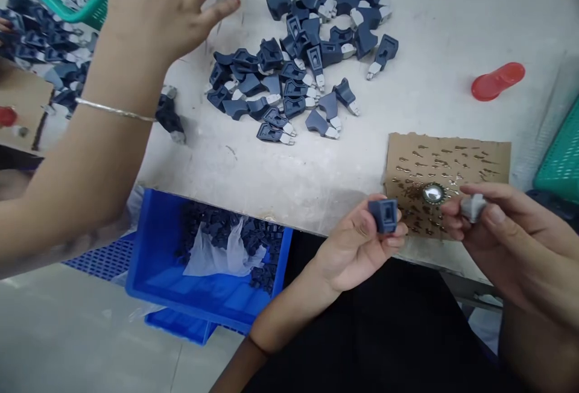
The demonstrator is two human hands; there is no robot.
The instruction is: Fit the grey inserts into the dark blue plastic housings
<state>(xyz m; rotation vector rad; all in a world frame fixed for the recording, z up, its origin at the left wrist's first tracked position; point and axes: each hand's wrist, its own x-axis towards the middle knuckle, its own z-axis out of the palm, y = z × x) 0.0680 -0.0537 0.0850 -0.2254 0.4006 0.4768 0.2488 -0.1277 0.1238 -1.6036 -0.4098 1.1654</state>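
In my left hand [350, 248] is a dark blue-grey plastic part [383, 216], its rectangular opening turned up toward me. My right hand [511, 230] pinches a small light grey plastic piece [473, 207] between thumb and fingers. The two pieces are apart. Beyond them a brown cardboard sheet [497, 155] lies on the table, bearing rows of small shiny brown marks or bits and a round silvery domed object [433, 193]. Farther back is a pile of dark parts with light grey ends [294, 88].
A co-worker's arm [117, 103] reaches over the table at left. A red plastic object [497, 81] lies at right, near a green basket [561, 152]. A blue bin [190, 293] of dark parts stands below the table edge. A teal basket [81, 16] holds light grey pieces.
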